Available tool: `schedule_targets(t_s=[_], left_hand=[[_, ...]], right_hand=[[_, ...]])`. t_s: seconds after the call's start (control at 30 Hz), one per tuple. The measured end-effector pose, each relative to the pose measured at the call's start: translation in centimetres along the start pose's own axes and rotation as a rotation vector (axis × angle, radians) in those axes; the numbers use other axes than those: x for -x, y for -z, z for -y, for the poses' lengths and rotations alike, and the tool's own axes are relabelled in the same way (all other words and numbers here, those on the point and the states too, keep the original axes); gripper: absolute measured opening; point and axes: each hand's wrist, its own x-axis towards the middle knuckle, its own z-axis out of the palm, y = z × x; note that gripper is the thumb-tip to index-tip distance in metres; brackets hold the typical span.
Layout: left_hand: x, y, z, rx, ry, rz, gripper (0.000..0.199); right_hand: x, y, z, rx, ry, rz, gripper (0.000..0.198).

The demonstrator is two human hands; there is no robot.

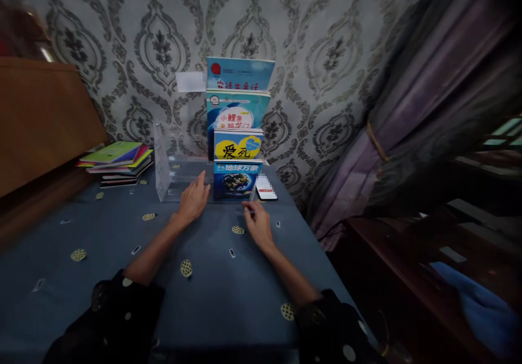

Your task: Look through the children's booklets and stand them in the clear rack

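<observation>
A clear tiered book stand stands toward the back of the table. On its right half several books rise in steps: a dark blue book with a globe in front, a yellow and blue book behind it, then a teal book and a light blue book at the top. My left hand is at the stand's front, left of the globe book, fingers stretched out and holding nothing. Just below the globe book's lower right corner is my right hand, fingers loosely curled and apart, with nothing visible in it.
Left of the stand lies a pile of thin books, a bright green one uppermost. A phone lies right of the stand. The patterned blue tablecloth covers the table. A brown wooden panel stands at left, a purple curtain at right.
</observation>
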Motion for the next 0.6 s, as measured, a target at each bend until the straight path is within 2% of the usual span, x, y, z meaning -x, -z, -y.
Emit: schedule_targets(t_s=[0.17,0.27,0.33,0.47,0.6], left_hand=[[0.9,3.7,5.8,-0.089,0.037,-0.141,0.042],[0.2,6.4,10.1,-0.171,0.143,-0.267,0.043],[-0.9,7.8,13.2,-0.242,0.235,-0.295,0.044],[-3.2,9.8,19.4,-0.424,0.374,-0.164,0.048],[-4.9,11.2,24.4,-0.547,0.436,0.014,0.046]], right_hand=[[1.9,-1.3,0.8,0.042,0.036,0.216,0.026],[2.2,-1.8,1.0,0.077,0.052,0.328,0.028],[2.1,-1.9,1.1,0.102,0.047,0.365,0.03],[1.8,-1.7,1.3,0.113,0.002,0.393,0.033],[1.7,-1.6,1.4,0.104,-0.008,0.407,0.034]])
